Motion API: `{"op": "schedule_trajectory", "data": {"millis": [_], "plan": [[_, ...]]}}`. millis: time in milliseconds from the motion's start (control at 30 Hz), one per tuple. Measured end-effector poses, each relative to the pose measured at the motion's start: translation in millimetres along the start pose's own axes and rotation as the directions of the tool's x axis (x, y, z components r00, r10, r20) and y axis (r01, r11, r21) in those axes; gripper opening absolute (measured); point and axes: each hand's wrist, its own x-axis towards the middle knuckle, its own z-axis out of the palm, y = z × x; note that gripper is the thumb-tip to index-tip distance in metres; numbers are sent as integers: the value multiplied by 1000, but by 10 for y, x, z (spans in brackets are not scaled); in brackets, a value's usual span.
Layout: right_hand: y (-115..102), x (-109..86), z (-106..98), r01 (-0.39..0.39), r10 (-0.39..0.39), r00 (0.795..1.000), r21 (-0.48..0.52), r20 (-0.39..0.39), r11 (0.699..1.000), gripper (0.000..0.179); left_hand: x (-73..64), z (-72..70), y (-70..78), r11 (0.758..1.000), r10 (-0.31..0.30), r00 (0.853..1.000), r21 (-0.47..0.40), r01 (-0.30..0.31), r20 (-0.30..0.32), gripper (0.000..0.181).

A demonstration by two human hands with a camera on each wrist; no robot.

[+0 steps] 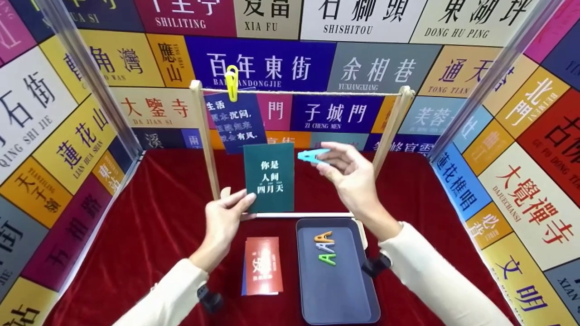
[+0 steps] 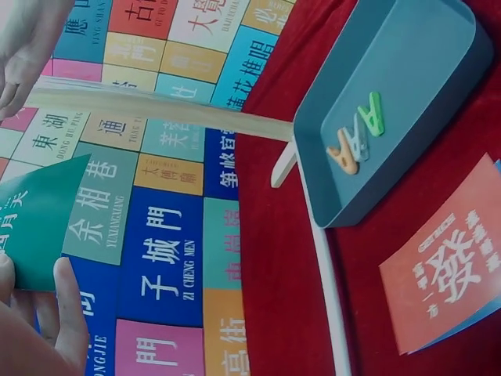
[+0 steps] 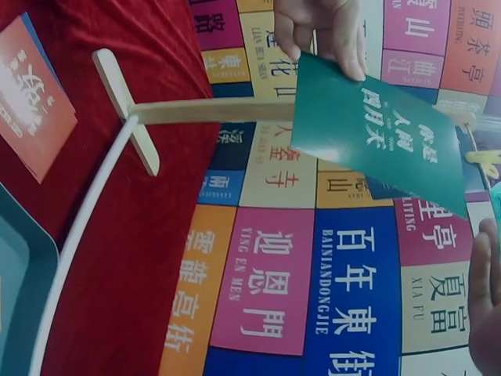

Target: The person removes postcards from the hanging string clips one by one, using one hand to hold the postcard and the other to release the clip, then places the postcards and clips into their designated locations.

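Observation:
My left hand pinches a dark green card by its lower left corner, holding it upright in front of the wooden frame. White Chinese characters cover the card's face. To its right, my right hand pinches a light blue clothespin level with the card's upper part. On the cord of the frame, a yellow clothespin holds a dark blue card at the left. In the right wrist view the green card slants below the left hand.
A grey-blue tray at front right contains orange, pale blue and green clothespins. Left of it, a red card lies over a blue one on the red velvet cloth. The frame's wooden posts stand behind; sign-printed panels surround the space.

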Motion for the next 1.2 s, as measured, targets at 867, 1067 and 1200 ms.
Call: {"op": "schedule_trajectory", "data": {"millis": [867, 1067, 1200], "plan": [[582, -596, -261, -145, 118, 983, -205, -139, 968, 37, -241, -102, -534, 994, -55, 998, 96, 56, -14, 35], [749, -752, -309, -185, 149, 976, -235, -161, 954, 35, -305, -140, -777, 989, -106, 994, 105, 105, 9, 36], [849, -870, -333, -208, 170, 973, -284, -153, 936, 34, -342, -172, -965, 985, -138, 990, 102, 137, 4, 37]]}}
